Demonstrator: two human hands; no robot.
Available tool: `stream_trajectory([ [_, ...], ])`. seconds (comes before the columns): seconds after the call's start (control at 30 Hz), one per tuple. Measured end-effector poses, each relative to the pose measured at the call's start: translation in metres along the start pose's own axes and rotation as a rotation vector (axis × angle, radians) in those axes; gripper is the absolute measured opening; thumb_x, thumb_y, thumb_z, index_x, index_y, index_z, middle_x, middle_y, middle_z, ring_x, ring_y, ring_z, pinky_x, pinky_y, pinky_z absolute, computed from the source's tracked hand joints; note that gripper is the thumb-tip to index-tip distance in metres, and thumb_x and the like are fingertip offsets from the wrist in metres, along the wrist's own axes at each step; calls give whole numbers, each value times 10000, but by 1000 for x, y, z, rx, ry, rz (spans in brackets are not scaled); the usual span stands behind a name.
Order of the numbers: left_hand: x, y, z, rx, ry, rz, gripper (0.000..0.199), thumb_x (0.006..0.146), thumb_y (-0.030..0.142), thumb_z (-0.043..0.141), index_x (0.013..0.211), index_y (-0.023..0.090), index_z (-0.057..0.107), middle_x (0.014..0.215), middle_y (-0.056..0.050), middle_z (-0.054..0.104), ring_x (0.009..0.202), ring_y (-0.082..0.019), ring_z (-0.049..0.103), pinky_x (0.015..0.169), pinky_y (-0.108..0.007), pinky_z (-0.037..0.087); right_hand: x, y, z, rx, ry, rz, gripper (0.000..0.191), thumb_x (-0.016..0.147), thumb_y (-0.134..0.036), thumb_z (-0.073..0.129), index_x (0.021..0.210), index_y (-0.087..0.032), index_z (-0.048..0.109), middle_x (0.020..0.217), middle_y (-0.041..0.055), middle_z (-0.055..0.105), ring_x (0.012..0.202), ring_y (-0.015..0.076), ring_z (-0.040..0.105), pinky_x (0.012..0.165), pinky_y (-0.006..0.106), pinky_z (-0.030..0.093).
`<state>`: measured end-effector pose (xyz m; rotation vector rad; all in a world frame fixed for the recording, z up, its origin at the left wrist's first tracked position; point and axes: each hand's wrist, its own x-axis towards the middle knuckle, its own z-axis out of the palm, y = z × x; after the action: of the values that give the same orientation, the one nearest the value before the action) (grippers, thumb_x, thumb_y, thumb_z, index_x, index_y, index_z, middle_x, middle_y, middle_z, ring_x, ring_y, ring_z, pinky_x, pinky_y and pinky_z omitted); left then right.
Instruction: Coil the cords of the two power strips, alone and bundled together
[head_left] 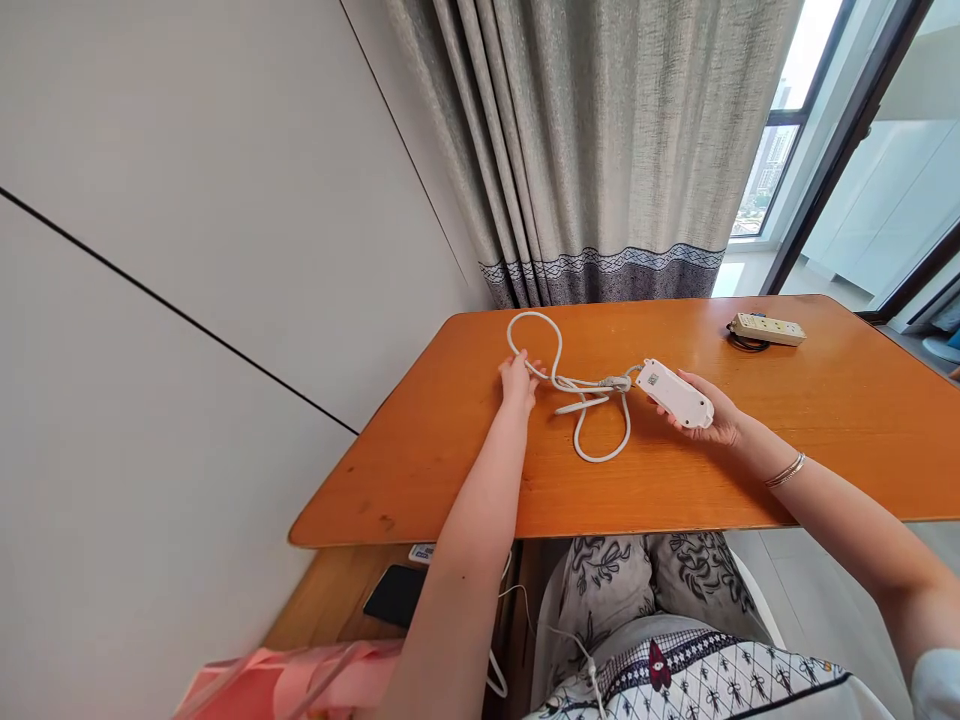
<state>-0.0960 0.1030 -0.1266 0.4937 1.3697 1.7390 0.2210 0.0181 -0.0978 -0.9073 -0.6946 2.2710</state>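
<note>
A white power strip (pixel 675 393), its underside with label and screws facing up, rests in my right hand (pixel 716 412), whose fingers are wrapped round it. From its left end runs a thick white cord (pixel 602 458), looped and partly bundled on the orange wooden table (pixel 435 430), with what looks like a plug beside the strip. Over at the cord's left loop, my left hand (pixel 519 380) has its fingers closed on the cord near the table surface.
A cream power strip (pixel 766 329) with a black cord lies at the table's back right. A dark phone (pixel 395 596) and a pink bag (pixel 330 680) are below the front left edge. Behind the table hangs a grey curtain (pixel 622 150); a white wall (pixel 187 380) borders the left.
</note>
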Motion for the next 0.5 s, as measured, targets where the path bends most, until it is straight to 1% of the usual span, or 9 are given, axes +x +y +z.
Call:
stream_trajectory([
  [0.07, -3, 3, -2, 52, 105, 139, 319, 849, 131, 656, 1061, 248, 448, 1301, -110, 570, 1283, -203, 575, 1108, -413, 450, 1, 1, 2, -23, 23, -7, 444, 1067, -486, 270, 1184, -172, 562, 815, 66, 729, 605, 135, 690, 518, 208, 581],
  [0.13, -10, 7, -3, 183, 131, 423, 427, 802, 83, 665, 1138, 241, 451, 1493, -145, 453, 1468, -209, 395, 1228, -420, 308, 2, 2, 3, -36, 41, -24, 447, 1068, -479, 261, 1177, -172, 566, 799, 69, 727, 592, 135, 686, 512, 204, 574],
  [0.17, -15, 7, -3, 288, 76, 599, 395, 807, 99, 660, 1133, 228, 478, 1501, -158, 461, 1478, -225, 384, 1243, -434, 283, 3, 3, 4, -44, 46, -26, 452, 1069, -476, 251, 1176, -171, 566, 786, 72, 725, 580, 137, 681, 509, 206, 572],
  [0.2, -21, 8, -2, 415, -40, 763, 327, 828, 135, 649, 1114, 215, 513, 1459, -167, 519, 1442, -246, 434, 1233, -452, 302, 4, 4, 4, -56, 49, -25, 456, 1069, -474, 242, 1176, -170, 564, 770, 74, 722, 566, 140, 676, 508, 211, 572],
  [0.27, -35, 6, 1, 698, -401, 964, 220, 882, 243, 621, 1095, 201, 584, 1295, -152, 659, 1283, -271, 589, 1152, -468, 412, 5, 5, 4, -74, 56, -28, 455, 1070, -466, 238, 1170, -165, 564, 749, 76, 716, 550, 146, 669, 512, 224, 576],
  [0.33, -49, 4, 4, 950, -728, 979, 307, 883, 330, 642, 1162, 204, 627, 1232, -123, 714, 1186, -281, 656, 1071, -450, 485, 5, 6, 4, -85, 63, -44, 457, 1071, -459, 243, 1162, -155, 572, 744, 77, 713, 552, 149, 666, 516, 230, 575],
  [0.37, -55, 3, 5, 1060, -811, 982, 385, 857, 357, 678, 1207, 204, 635, 1254, -123, 715, 1184, -297, 662, 1053, -450, 495, 4, 6, 4, -88, 69, -64, 459, 1071, -456, 245, 1156, -151, 578, 742, 77, 710, 551, 149, 663, 511, 230, 570],
  [0.43, -63, 3, 6, 1222, -860, 970, 513, 795, 371, 746, 1268, 204, 637, 1301, -131, 706, 1174, -324, 671, 1011, -442, 513, 2, 6, 2, -104, 78, -108, 462, 1068, -457, 256, 1150, -147, 588, 741, 81, 707, 545, 151, 652, 496, 231, 558],
  [0.5, -63, 4, 5, 1283, -828, 891, 478, 785, 347, 751, 1236, 212, 664, 1221, -119, 741, 1080, -317, 702, 918, -408, 532, 0, 3, -1, -130, 95, -169, 444, 1058, -460, 288, 1168, -153, 589, 747, 80, 707, 534, 154, 640, 482, 236, 546],
])
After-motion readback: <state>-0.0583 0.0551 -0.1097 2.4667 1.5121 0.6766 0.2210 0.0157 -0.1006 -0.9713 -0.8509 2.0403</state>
